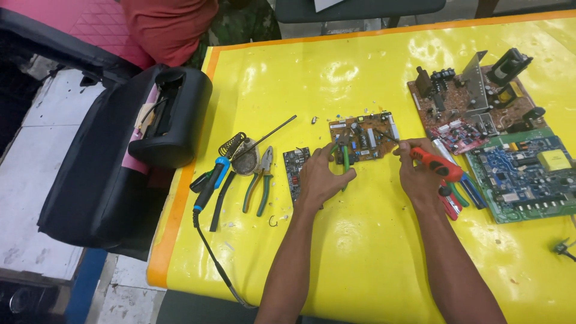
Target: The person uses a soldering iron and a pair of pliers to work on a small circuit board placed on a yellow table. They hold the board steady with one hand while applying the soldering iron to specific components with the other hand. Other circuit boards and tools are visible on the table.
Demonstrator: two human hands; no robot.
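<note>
Both hands were down on the yellow table cover [360, 240]. L hand [321, 174] was clenched on a green-handled tool [345, 161], tip on the small brown circuit board [375, 129] at table centre. R hand [417, 171] was gripping a red-handled tool [437, 163], its thin tip touching the board's right edge. Just left: a dark narrow board [295, 168], green pliers [260, 180], blue-handled soldering iron [214, 180]. Far right: a green board [528, 174] w/ a brown board [474, 102] above it.
</note>
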